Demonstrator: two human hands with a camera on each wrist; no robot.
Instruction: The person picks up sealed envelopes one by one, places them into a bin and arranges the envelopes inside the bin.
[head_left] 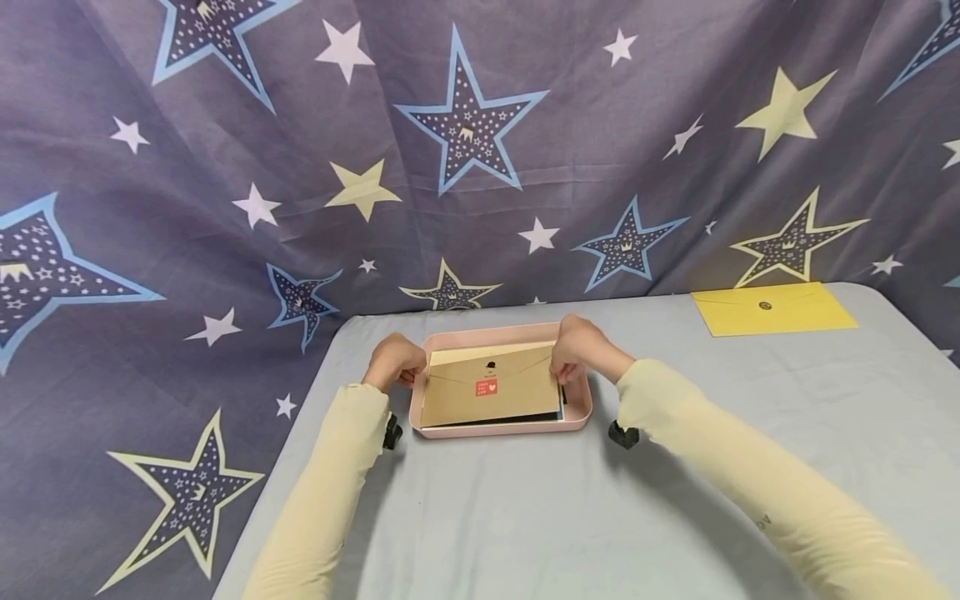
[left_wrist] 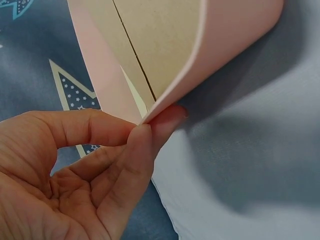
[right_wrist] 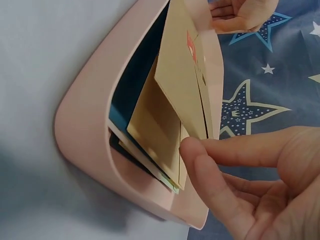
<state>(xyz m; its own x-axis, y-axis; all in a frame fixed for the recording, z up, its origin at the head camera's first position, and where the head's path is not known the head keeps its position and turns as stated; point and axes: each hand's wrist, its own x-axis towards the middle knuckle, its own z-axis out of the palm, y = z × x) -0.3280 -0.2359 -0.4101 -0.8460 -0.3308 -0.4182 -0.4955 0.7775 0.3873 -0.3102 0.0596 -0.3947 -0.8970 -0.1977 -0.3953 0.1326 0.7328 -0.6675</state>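
A pink tray (head_left: pixel 498 432) holds a stack of envelopes, topped by a brown kraft envelope (head_left: pixel 453 396) with a red heart sticker. At the tray's left end my left hand (head_left: pixel 395 361) pinches the rim between thumb and fingers, as the left wrist view shows. My right hand (head_left: pixel 585 348) pinches the right edge of the kraft envelope, which is tilted up on that side. Beneath it, in the right wrist view, lie another brown envelope (right_wrist: pixel 157 135), a dark teal one (right_wrist: pixel 131 97) and some pale paper edges. How many lie lower is hidden.
A yellow envelope (head_left: pixel 776 321) with a dark round mark lies at the back right of the table (head_left: pixel 517 517), which has a pale blue cloth. Behind the table hangs a dark curtain (head_left: pixel 495 225) printed with stars.
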